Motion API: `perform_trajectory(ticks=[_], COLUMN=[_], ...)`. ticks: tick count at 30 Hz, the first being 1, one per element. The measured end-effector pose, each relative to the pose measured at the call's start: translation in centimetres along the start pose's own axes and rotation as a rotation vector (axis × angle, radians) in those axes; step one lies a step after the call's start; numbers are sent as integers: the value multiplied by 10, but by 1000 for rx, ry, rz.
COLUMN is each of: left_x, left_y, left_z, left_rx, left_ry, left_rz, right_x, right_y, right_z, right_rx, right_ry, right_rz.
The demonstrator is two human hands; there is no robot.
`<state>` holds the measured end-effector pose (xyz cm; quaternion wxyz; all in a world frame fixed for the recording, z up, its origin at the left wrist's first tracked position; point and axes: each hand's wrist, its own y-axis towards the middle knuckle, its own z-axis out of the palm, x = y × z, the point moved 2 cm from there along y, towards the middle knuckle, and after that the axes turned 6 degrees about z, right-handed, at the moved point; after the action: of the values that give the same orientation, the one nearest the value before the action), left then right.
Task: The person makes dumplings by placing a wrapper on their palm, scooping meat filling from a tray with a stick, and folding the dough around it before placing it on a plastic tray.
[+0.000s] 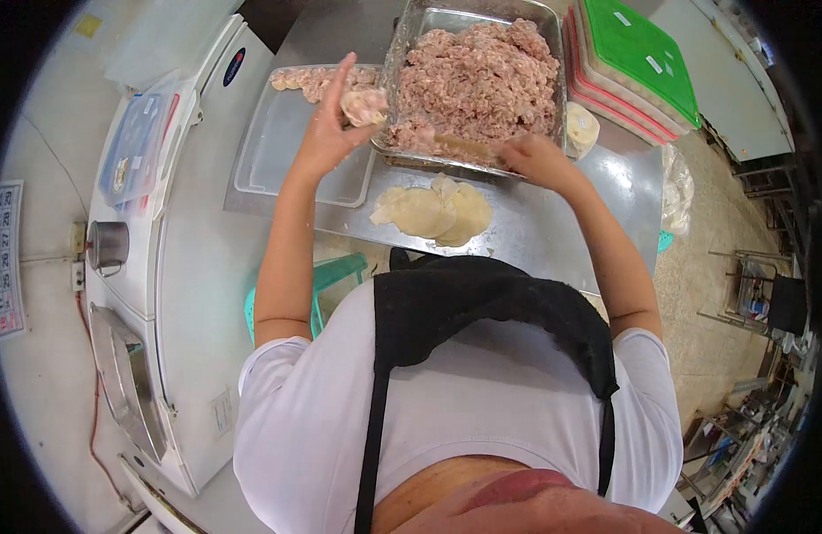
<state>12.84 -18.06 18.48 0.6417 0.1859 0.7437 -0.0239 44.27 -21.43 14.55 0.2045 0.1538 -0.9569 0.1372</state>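
My left hand (329, 133) is raised over the clear plastic tray, one finger stretched upward. It holds a dumpling wrapper (365, 107) with pink meat filling on it. My right hand (534, 160) is closed round the end of a flat wooden spatula (464, 148) at the near edge of the metal pan (553, 7). The spatula's other end reaches into the minced meat filling (482, 76). Between my forearms, a fanned pile of round pale wrappers (433, 211) lies on the metal table.
The plastic tray (260, 169) has a row of filled dumplings (309, 82) along its far side. Stacked containers with a green lid (642, 58) stand right of the pan, near more stacked wrappers (582, 129). A white refrigerator (206, 231) is at left, a teal stool (340, 267) beneath the table.
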Motion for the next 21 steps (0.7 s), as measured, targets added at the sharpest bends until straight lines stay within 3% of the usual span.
perform_trajectory(ticks=[2,5,7,8,9,11,12,14,15,17,19,20,21], left_x=[-9,-11,-4,-2,-5,-9,-12,-12,3,42,19,8,4], left_y=[0,6,21,27,31,41,42,41,41,44,52,53,56], left_z=[11,32,34,36,35,38,40,43,42,33,41,45,45], left_rx=[17,66,181,297,304,527,533,597,605,311,426,535,539], left_ry=[330,224,209,197,192,402,399,500,500,335,287,241,238], left_rz=[304,323,383,444,447,331,336,137,140,245,275,299,295], right_x=[-8,14,35,37,38,33,24,8,-1,-1,12,8,18], right_y=[-5,-18,-21,-19,-16,-15,-14,-18,-21,-26,-37,-32,-30], right_z=[-19,-45,-48,-38,-24,-21,-28,-45,-56,-67,-64,-42,-34], right_rx=[-67,-73,-284,-289,-330,-378,-274,-174,-144,-120,-115,-205,-203], right_ry=[216,409,384,382,371,357,310,267,178,83,468,460,463], right_rz=[57,104,-273,-265,-310,-348,-262,-168,-52,66,162,-30,-24])
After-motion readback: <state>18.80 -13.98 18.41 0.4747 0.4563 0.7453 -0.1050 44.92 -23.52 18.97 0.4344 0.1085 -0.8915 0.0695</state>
